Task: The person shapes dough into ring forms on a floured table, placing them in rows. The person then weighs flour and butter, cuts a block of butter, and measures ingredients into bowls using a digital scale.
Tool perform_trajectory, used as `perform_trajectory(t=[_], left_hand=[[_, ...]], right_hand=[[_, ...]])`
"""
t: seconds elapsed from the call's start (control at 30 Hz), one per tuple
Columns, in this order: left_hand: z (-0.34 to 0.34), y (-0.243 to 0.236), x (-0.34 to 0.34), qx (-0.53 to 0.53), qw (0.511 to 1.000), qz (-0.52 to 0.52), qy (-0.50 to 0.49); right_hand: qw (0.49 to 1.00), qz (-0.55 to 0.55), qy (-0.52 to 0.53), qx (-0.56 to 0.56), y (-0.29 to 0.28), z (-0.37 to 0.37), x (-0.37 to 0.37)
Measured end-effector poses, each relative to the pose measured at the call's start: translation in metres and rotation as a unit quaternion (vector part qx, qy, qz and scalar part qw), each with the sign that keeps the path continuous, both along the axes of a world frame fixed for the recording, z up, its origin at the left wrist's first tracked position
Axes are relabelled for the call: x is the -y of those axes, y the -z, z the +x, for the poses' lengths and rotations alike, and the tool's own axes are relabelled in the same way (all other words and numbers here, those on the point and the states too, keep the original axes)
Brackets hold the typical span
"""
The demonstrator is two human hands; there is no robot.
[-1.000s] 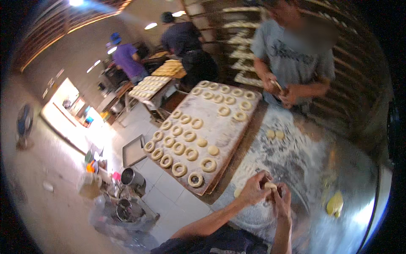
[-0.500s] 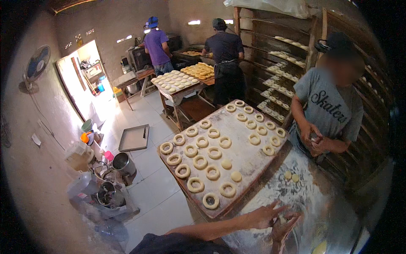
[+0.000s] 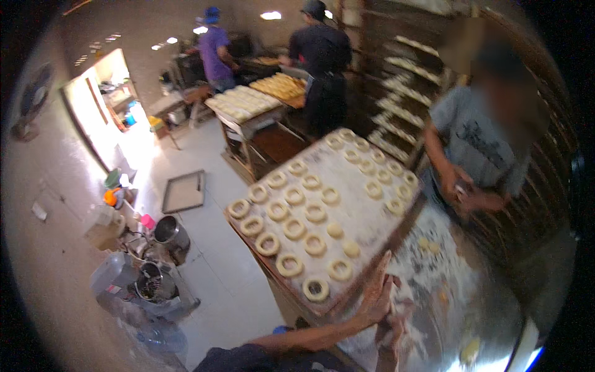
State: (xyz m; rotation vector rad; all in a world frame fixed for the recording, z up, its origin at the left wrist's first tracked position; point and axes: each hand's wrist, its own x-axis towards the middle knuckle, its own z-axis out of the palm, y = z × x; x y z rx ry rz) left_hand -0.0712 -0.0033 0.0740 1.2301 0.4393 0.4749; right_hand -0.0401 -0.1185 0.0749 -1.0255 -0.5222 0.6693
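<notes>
My left hand [image 3: 374, 299] is over the floured table [image 3: 455, 297], just off the board's near right corner, its fingers stretched out and the longest pointing up along the edge. Against it, palm to palm, is my right hand [image 3: 389, 328]; blur and overlap hide its fingers and whatever lies between the two. On the wooden board [image 3: 347, 180] sit several pale dough rings [image 3: 315, 243] and two small dough rounds [image 3: 351, 249]. Farther along the table lie small dough balls [image 3: 427, 244], and a yellowish dough piece [image 3: 470, 351] rests near the lower edge.
A co-worker in a grey shirt [image 3: 489, 136] stands across the table, hands together. Behind are racks of trays [image 3: 409, 93]. Two people work at the back beside a table with pale and golden dough pieces [image 3: 273, 88]. A flat tray [image 3: 184, 191] and pots [image 3: 171, 235] stand on the floor.
My hands have moved left and up, closer to the board, and are now pressed together. The pale bit seen between them earlier no longer shows. The whole view has shifted slightly and blurred.
</notes>
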Motion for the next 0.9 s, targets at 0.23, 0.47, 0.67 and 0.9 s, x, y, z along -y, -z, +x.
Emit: perform_trajectory(t=[0.23, 0.47, 0.67, 0.9], left_hand=[[-0.012, 0.004, 0.067, 0.03, 0.993, -0.059, -0.101], [-0.028, 0.014, 0.104, 0.092, 0.943, 0.292, -0.128], [-0.032, 0.011, 0.077, 0.237, 0.888, 0.394, 0.006], [-0.024, -0.004, 0.021, -0.05, 0.989, 0.134, -0.024]], right_hand=[[0.989, -0.021, 0.082, -0.123, -0.014, -0.016, 0.065], [0.993, -0.052, 0.055, -0.094, -0.027, -0.018, 0.103], [0.993, -0.117, 0.001, -0.002, -0.019, -0.021, 0.088], [0.989, -0.125, -0.01, -0.078, -0.009, -0.003, 0.022]])
